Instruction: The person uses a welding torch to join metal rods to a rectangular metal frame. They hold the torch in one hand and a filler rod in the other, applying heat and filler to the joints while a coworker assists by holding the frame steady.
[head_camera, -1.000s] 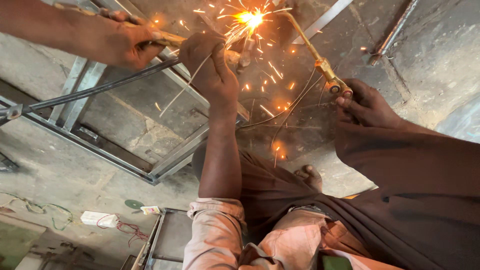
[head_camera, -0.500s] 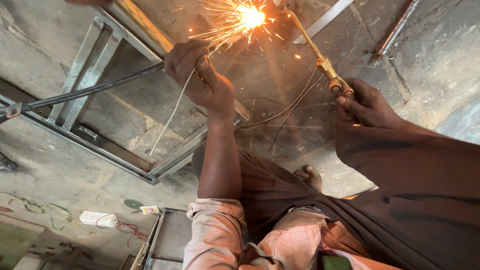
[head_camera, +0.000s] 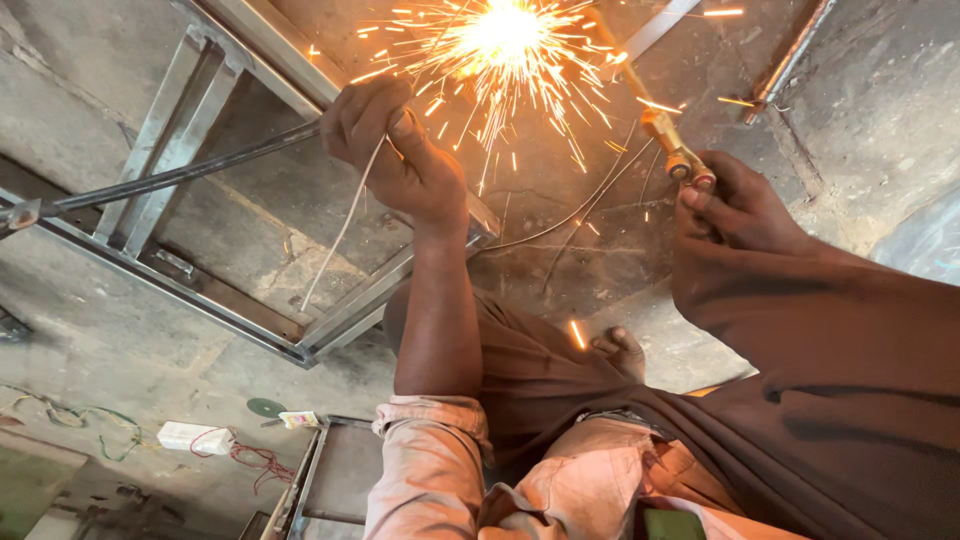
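Observation:
My left hand (head_camera: 400, 160) is closed around a long dark steel bar (head_camera: 170, 180) that runs off to the left, and a thin pale wire (head_camera: 340, 230) hangs down from the same grip. This hand rests over the corner of a welded steel frame (head_camera: 240, 320) lying on the concrete floor. My right hand (head_camera: 740, 205) grips a brass-tipped welding holder (head_camera: 675, 150), whose rod points up left into a bright burst of sparks (head_camera: 505, 35) on the frame's top rail. A thin cable (head_camera: 570, 215) curves away from the holder.
A bare foot (head_camera: 620, 350) sits between my arms below the frame. A white box with red wires (head_camera: 190, 435), a green disc (head_camera: 265, 407) and a second metal frame (head_camera: 320, 470) lie at lower left. Steel bars (head_camera: 790, 60) lie at upper right.
Another person's hand at the upper left has left the view. My left hand has shifted left along the bar, and the spark burst has grown wider. My right hand has stayed put.

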